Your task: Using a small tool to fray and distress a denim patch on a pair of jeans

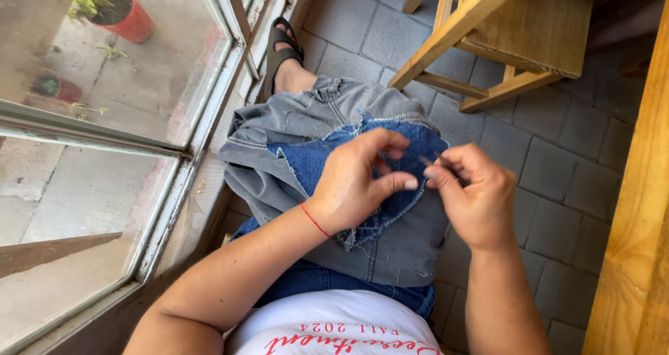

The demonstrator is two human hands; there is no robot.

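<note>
left hand (355, 184) – pinching blue denim patch (390, 160) | right hand (474, 195) – pinched on needle (426, 161), beside patch

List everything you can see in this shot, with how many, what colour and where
grey garment: one, grey, on the lap
blue denim patch: one, blue, frayed edge, lying on the grey garment under the hands
wooden stool: one, light wood, top right on the paved floor
wooden plank: one, light wood, right edge
flower pots: two, red, outside the window, top left
window frame: one, pale metal, left
sandal: one, dark, on the foot, top centre
red thread bracelet: one, on the left wrist
left hand: pinching the denim
right hand: fingers pinched on something thin
</note>
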